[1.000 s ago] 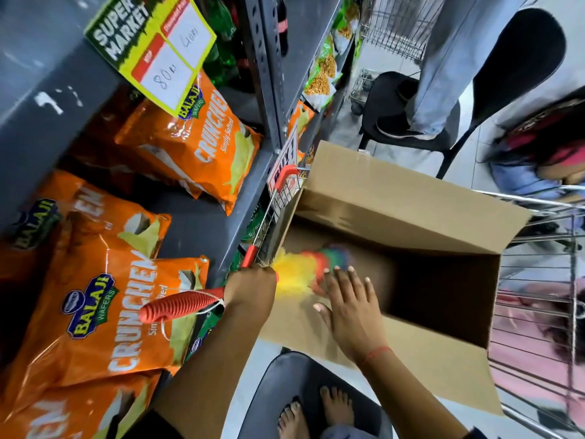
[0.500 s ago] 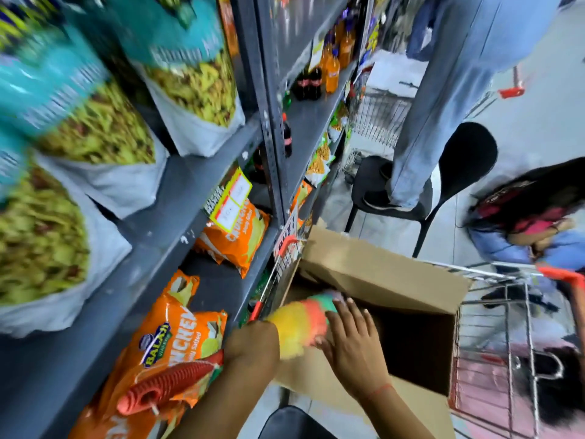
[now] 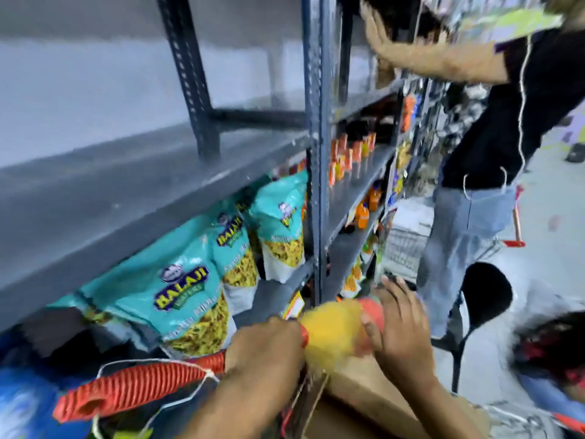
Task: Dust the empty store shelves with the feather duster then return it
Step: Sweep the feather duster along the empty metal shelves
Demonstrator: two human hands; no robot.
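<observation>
Below empty shelf [image 3: 133,185] | left hand [image 3: 266,350] grips duster [image 3: 332,331] | right hand [image 3: 402,331] cups feathers

The left hand [image 3: 262,350] is closed around the red ribbed plastic handle of the feather duster [image 3: 139,386], and this grip sits where the handle meets the fluffy yellow and red head [image 3: 332,327]. The free end of the handle points away from the grip toward the lower left, with a thin white string loop [image 3: 152,365] hanging on it. On the far side of the head from the grip, the right hand [image 3: 399,331] presses flat against the fluff, fingers spread. Just below the grip lies the brown cardboard box [image 3: 364,397]. Above the grip stand teal snack bags [image 3: 186,289] on a grey metal shelf, and higher still a bare grey metal shelf [image 3: 126,185]. The picture is blurred.
</observation>
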